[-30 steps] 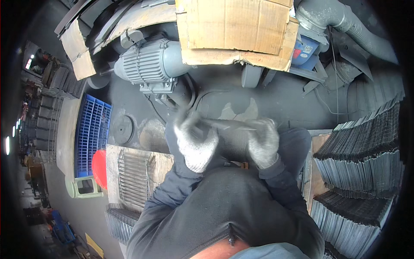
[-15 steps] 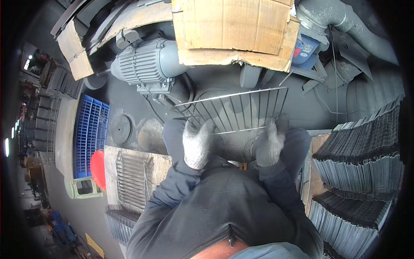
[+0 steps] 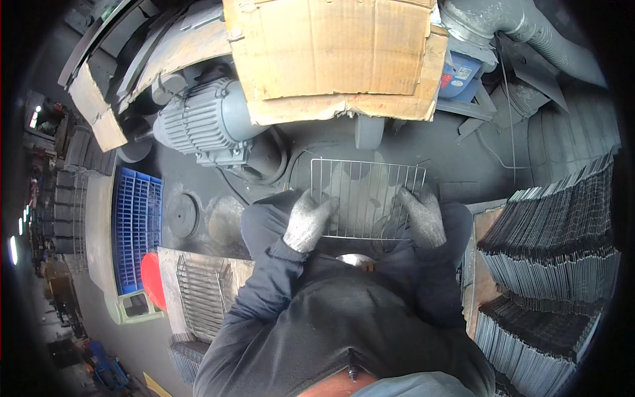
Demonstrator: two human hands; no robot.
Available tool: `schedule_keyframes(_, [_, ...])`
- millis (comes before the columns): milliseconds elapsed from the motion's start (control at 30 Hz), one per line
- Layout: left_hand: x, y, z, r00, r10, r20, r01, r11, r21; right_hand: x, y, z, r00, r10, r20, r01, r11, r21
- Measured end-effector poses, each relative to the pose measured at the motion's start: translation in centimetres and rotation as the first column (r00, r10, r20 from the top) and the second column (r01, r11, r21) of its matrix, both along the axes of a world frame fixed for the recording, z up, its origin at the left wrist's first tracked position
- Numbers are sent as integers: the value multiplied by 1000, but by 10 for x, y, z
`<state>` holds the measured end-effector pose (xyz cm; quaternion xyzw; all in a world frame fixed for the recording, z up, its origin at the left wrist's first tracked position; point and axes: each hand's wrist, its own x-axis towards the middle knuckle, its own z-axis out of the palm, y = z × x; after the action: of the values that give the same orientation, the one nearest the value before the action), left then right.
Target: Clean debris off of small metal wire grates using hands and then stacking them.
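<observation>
A rectangular wire rack [image 3: 368,235] with thin parallel bars is held up above my knees, its face turned towards me. My left hand [image 3: 309,220], in a grey-white knit glove, grips the rack's left side with the thumb over the bars. On the opposite side my right hand [image 3: 422,216], gloved alike, is closed round the right edge. The fingers behind the rack are partly hidden. High stacks of similar wire racks [image 3: 549,231] stand to my right. More racks [image 3: 202,291] lie on a board at my left.
Ahead are a grey electric motor [image 3: 202,119] and a cardboard sheet [image 3: 331,53] over a machine. A grey duct [image 3: 529,30] runs at the far right. Leftward are a blue plastic crate [image 3: 137,228], a red round object [image 3: 152,280] and a pale green stool [image 3: 132,308].
The rack has swung from a slanted, foreshortened position to facing me squarely. Both hands still hold its sides, and the right hand has turned. The view has shifted slightly.
</observation>
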<state>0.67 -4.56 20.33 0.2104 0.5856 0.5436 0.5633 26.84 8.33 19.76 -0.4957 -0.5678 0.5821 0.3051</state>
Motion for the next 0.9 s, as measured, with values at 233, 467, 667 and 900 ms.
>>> schedule_keyframes(233, [25,59,-25,994,-56,94,61,997,-47,20,32,-14,982,-179,-62,171,979,-116])
schedule_keyframes(467, [0,56,-53,994,59,88,-54,997,-49,-20,44,-25,970,-223,-97,192,947,-259])
schedule_keyframes(667, [-56,36,-37,992,125,22,-122,986,-111,-76,32,-22,1000,-3,-13,1,990,-144])
schedule_keyframes(900, [20,82,-36,993,-99,62,103,992,-67,9,49,-5,980,-197,-17,181,927,-329])
